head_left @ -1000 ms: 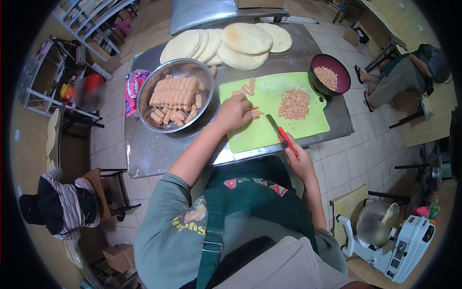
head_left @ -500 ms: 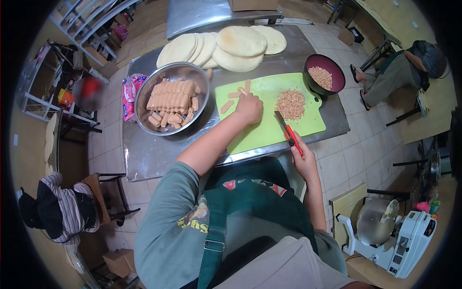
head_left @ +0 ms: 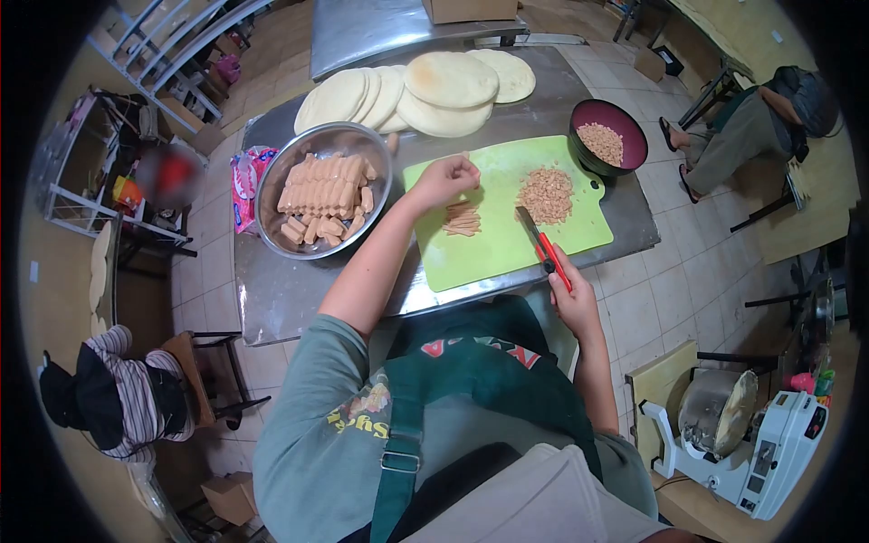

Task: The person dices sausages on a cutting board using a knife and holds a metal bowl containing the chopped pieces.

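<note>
Knife (head_left: 546, 250) in right hand (head_left: 574, 303), fingers wrapped round it; left hand (head_left: 442, 182) half-curled over green board (head_left: 475, 261), can't tell if empty.

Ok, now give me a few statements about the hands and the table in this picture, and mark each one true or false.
1. The right hand holds a red-handled knife. True.
2. The left hand is over the green cutting board. True.
3. Each hand holds a knife. False: only the right hand does.
4. The metal bowl holds sausages. True.
5. The metal bowl sits on the green cutting board. False: it stands on the metal table.
6. The green cutting board is bare. False: a chopped heap and sliced strips lie on it.
</note>
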The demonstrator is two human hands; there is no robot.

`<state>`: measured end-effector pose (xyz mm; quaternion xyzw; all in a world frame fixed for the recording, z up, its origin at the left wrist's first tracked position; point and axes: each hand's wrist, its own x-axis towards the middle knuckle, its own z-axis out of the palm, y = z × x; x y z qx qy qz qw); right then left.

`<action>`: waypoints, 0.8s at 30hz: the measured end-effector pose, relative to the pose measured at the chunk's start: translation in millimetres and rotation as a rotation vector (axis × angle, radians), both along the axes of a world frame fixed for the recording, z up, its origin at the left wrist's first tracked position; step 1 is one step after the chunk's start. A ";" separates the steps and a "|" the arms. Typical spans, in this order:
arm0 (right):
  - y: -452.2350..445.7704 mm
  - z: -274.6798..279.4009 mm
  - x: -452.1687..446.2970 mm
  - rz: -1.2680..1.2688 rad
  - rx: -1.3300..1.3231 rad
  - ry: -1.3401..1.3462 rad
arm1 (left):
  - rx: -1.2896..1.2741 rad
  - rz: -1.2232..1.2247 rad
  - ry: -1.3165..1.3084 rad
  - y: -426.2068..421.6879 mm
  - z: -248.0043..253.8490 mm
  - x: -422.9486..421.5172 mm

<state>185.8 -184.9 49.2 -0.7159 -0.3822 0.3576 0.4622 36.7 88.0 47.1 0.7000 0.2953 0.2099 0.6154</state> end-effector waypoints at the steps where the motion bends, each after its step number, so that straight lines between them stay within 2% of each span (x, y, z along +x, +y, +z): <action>1: 0.7 1.3 -0.5 0.004 -0.004 -0.001 | 0.000 0.001 -0.001 -0.2 -0.7 -4.4; 3: 1.6 1.1 -0.5 0.010 -0.016 -0.004 | 0.190 -0.115 0.172 -6.1 -0.3 -14.5; 4: 2.6 0.9 -0.6 0.014 -0.027 -0.006 | 0.190 -0.111 0.172 -9.5 1.9 -17.8; 6: 4.4 -1.5 -1.1 0.018 -0.018 -0.005 | 0.425 -0.277 0.477 -16.9 6.5 -24.1; 7: 5.0 -2.9 -1.0 0.018 -0.009 -0.003 | 0.424 -0.275 0.476 -19.6 3.0 -26.8; 9: 6.2 -4.8 -1.1 0.021 -0.007 -0.007 | 0.749 -0.214 0.352 -24.1 -3.7 -32.5; 13: 8.6 -5.6 -3.0 0.033 0.007 -0.007 | 0.766 -0.208 0.298 -27.6 -7.1 -40.9; 15: 9.3 -5.5 -2.5 0.043 -0.021 -0.020 | 0.990 -0.196 0.187 -28.5 -11.6 -43.2; 16: 9.6 -5.4 -2.4 0.050 -0.049 -0.030 | 0.991 -0.194 0.186 -28.8 -11.5 -43.1; 18: 10.8 -3.3 -4.0 0.053 -0.060 -0.035 | 0.784 -0.200 0.278 -31.1 -11.5 -40.7; 21: 12.4 -3.0 -6.2 0.055 -0.071 -0.033 | 0.850 -0.128 0.159 -37.8 -18.4 -37.3; 24: 14.1 -6.5 -5.5 0.045 -0.070 -0.041 | 0.841 -0.059 0.156 -42.2 -24.3 -29.3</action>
